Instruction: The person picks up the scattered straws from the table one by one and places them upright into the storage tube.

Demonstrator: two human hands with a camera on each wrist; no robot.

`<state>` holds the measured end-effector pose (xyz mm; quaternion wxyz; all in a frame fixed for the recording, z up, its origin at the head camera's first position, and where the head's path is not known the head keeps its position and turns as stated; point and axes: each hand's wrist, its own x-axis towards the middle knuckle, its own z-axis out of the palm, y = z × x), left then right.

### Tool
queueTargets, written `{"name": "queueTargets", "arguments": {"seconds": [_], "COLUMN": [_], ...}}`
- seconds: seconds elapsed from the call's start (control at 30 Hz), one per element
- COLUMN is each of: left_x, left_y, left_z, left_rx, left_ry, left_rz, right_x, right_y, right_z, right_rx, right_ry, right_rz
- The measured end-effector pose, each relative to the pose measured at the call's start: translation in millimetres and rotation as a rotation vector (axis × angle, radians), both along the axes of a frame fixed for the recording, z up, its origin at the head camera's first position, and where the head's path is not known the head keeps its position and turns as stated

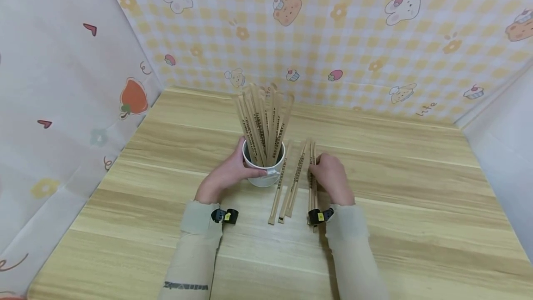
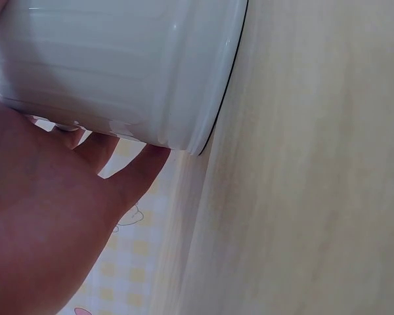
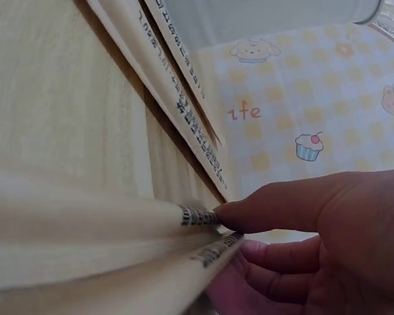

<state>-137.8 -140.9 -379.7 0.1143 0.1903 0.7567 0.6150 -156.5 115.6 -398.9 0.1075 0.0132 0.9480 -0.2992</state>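
My left hand (image 1: 229, 172) is wrapped around a white mug (image 1: 264, 180), thumb across the front below the rim and the other fingers behind. In the left wrist view, my fingers (image 2: 95, 154) lie along the mug's side near its base. A bunch of straws in printed brown paper wrappers (image 1: 260, 124) stands upright in it, fanning out at the top. To the right of the mug, my right hand (image 1: 333, 175) pinches paper-wrapped straws (image 3: 210, 252) between thumb and fingers. Beside them, several more wrapped straws (image 1: 296, 175) lie on the table, between that hand and the mug.
The wood-grain table (image 1: 416, 207) spreads out on both sides. A yellow checked cloth (image 1: 358, 64) with cartoon prints rises behind it, and a white printed cloth (image 1: 71, 82) stands at the left. Each wrist wears a small black camera.
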Motion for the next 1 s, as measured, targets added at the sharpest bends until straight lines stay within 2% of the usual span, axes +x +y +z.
{"name": "queueTargets", "arguments": {"seconds": [0.23,0.4,0.57,0.67,1.0], "left_x": [-0.7,-0.3,0.3,-0.2,0.7], "left_y": [0.2,0.8,0.2,0.0,-0.2], "left_z": [-4.2,-2.6,-1.3,-2.2,-1.0], "left_rx": [0.027,0.036,0.023,0.026,0.024], "left_ry": [0.007,0.006,0.000,-0.009,-0.008], "left_rz": [-0.018,-0.027,-0.022,-0.018,-0.009], "right_x": [0.5,-0.2,-0.4,1.2,9.3], "right_y": [7.6,12.1,15.9,16.9,14.5], "right_z": [-0.3,4.0,16.5,27.1,56.8], "right_rx": [-0.004,-0.021,-0.047,-0.079,-0.280], "right_ry": [0.006,0.049,0.126,0.201,0.403], "right_rz": [-0.010,-0.032,-0.055,-0.071,-0.136]}}
